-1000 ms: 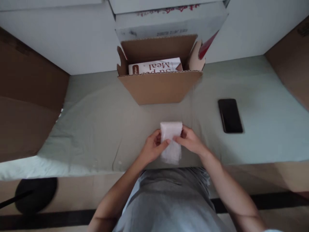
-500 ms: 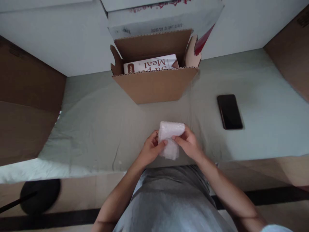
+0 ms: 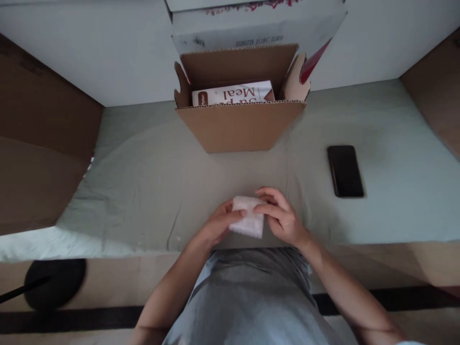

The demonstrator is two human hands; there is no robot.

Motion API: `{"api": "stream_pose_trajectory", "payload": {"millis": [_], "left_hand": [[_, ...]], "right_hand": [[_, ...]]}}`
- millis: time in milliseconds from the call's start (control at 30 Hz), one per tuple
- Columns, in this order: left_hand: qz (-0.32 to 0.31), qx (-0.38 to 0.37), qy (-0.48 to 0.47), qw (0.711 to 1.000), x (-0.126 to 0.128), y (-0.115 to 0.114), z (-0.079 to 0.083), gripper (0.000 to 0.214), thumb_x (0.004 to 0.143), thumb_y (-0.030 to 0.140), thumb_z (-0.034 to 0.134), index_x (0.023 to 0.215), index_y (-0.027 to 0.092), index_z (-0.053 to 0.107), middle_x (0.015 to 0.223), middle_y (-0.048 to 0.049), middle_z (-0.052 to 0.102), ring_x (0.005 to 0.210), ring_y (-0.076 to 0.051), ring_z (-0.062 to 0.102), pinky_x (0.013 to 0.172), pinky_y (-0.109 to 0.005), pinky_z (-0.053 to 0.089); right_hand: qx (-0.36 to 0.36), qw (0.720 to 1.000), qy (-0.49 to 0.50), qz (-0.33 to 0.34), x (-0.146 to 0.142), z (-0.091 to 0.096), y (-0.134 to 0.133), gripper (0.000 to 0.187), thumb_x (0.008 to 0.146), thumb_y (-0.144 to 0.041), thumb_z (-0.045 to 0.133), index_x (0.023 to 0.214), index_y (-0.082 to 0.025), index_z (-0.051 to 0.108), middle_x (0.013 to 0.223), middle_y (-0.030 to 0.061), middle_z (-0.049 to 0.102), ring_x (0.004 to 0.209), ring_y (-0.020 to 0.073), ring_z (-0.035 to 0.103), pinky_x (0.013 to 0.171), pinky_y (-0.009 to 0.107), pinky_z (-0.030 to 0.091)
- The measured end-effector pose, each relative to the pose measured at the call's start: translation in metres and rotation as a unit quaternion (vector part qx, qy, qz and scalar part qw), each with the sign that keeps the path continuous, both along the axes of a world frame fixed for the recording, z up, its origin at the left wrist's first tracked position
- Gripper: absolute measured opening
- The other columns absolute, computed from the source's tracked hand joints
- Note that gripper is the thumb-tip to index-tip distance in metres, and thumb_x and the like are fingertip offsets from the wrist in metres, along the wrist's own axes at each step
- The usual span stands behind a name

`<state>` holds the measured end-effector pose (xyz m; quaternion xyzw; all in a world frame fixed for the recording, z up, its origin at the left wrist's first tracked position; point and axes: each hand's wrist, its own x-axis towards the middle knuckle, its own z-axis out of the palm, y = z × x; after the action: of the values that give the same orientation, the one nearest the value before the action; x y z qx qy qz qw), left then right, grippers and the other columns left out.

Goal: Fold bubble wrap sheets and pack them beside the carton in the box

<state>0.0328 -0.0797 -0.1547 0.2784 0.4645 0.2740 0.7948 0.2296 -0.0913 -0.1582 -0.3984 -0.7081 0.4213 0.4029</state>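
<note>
A small folded packet of whitish bubble wrap (image 3: 249, 223) is held just above the near part of the cloth-covered surface. Gripping its left side is my left hand (image 3: 219, 223), closed, with the thumb lying across the top. My right hand (image 3: 283, 218) is at the packet's right side, its fingers bent; one fingertip presses on the upper right of the wrap while another finger is lifted off beyond it. Whatever may be inside the wrap is hidden. Beyond my hands stands an open cardboard box (image 3: 239, 127), with a white carton (image 3: 237, 92) printed "Meal" inside.
A dark phone (image 3: 345, 171) lies on the pale green cloth (image 3: 143, 167) to the right. Large brown cardboard boxes flank the surface at left (image 3: 43, 139) and right (image 3: 434, 91). White boxes (image 3: 125, 52) line the back. A black round base (image 3: 55, 282) stands on the floor at left.
The bubble wrap has been folded down into a shorter, squarer packet. My right hand's fingers have come off its far edge and shifted. The view has moved slightly.
</note>
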Motion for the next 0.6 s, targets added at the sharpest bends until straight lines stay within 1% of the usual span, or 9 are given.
{"api": "stream_pose_trajectory", "payload": {"millis": [100,167,200,233,300,367,433,533,600], "left_hand": [[0.033,0.053,0.015,0.998,0.0,-0.003,0.005,0.062,0.062,0.04,0.08,0.114,0.016,0.058,0.101,-0.0084,0.066,0.084,-0.017,0.062,0.073,-0.025,0.047],[0.059,0.113,0.05,0.991,0.0,-0.006,0.008,0.058,0.067,0.036,0.077,0.118,0.018,0.057,0.108,-0.0088,0.064,0.092,-0.018,0.061,0.078,-0.026,0.047],[0.067,0.144,0.068,0.985,0.001,-0.007,0.009,0.055,0.069,0.034,0.076,0.118,0.018,0.058,0.111,-0.0091,0.063,0.096,-0.018,0.06,0.081,-0.027,0.047],[0.073,0.17,0.08,0.98,0.002,-0.008,0.011,0.051,0.07,0.032,0.075,0.116,0.018,0.059,0.115,-0.0094,0.062,0.1,-0.019,0.059,0.084,-0.027,0.047],[0.08,0.19,0.078,0.975,0.004,-0.01,0.013,0.045,0.074,0.032,0.072,0.115,0.018,0.061,0.121,-0.0099,0.06,0.107,-0.021,0.058,0.09,-0.029,0.046],[0.083,0.173,0.056,0.98,0.006,-0.011,0.013,0.05,0.076,0.032,0.07,0.122,0.019,0.057,0.123,-0.0103,0.06,0.109,-0.022,0.058,0.092,-0.031,0.047],[0.079,0.151,0.054,0.984,0.007,-0.01,0.013,0.058,0.076,0.034,0.07,0.129,0.018,0.05,0.119,-0.0107,0.063,0.104,-0.021,0.061,0.089,-0.032,0.049],[0.046,0.147,0.093,0.984,0.005,-0.008,0.013,0.052,0.079,0.036,0.065,0.125,0.015,0.054,0.106,-0.0099,0.068,0.092,-0.02,0.065,0.08,-0.031,0.053],[0.015,0.174,0.127,0.976,0.002,-0.004,0.017,0.042,0.083,0.036,0.06,0.12,0.015,0.058,0.104,-0.0093,0.07,0.09,-0.02,0.066,0.078,-0.031,0.054]], "right_hand": [[-0.131,0.987,0.09,-0.01,0.0,0.002,-0.006,0.034,0.093,-0.03,0.042,0.125,-0.034,0.053,0.134,0.0063,0.047,0.114,0.0215,0.054,0.097,0.043,0.045],[-0.213,0.971,0.112,-0.004,-0.001,0.002,-0.009,0.05,0.089,-0.041,0.051,0.137,-0.032,0.04,0.133,0.0082,0.051,0.116,0.0235,0.054,0.098,0.043,0.045],[-0.233,0.967,0.102,-0.01,-0.003,0.003,-0.01,0.057,0.085,-0.043,0.058,0.137,-0.03,0.039,0.132,0.0088,0.053,0.116,0.0238,0.054,0.098,0.043,0.045],[-0.241,0.967,0.081,-0.023,-0.004,0.003,-0.01,0.058,0.082,-0.042,0.063,0.135,-0.029,0.042,0.13,0.0089,0.055,0.115,0.0235,0.055,0.099,0.042,0.045],[-0.238,0.967,0.054,-0.069,-0.008,0.003,-0.008,0.05,0.079,-0.037,0.068,0.125,-0.027,0.051,0.125,0.0083,0.059,0.112,0.0214,0.057,0.098,0.039,0.046],[-0.241,0.962,0.072,-0.103,-0.011,0.004,-0.005,0.037,0.08,-0.036,0.066,0.114,-0.026,0.057,0.116,0.0071,0.064,0.105,0.0193,0.061,0.093,0.036,0.049],[-0.256,0.954,0.098,-0.122,-0.013,0.004,-0.001,0.031,0.079,-0.036,0.067,0.107,-0.026,0.059,0.107,0.0052,0.067,0.097,0.0179,0.063,0.087,0.033,0.052],[-0.271,0.949,0.111,-0.12,-0.015,0.008,0.0,0.031,0.077,-0.035,0.07,0.105,-0.028,0.059,0.102,0.0025,0.066,0.092,0.0165,0.064,0.082,0.03,0.053],[-0.272,0.951,0.104,-0.102,-0.015,0.015,0.0,0.032,0.077,-0.033,0.069,0.107,-0.029,0.059,0.106,0.0021,0.064,0.094,0.0162,0.063,0.083,0.029,0.052]]}}
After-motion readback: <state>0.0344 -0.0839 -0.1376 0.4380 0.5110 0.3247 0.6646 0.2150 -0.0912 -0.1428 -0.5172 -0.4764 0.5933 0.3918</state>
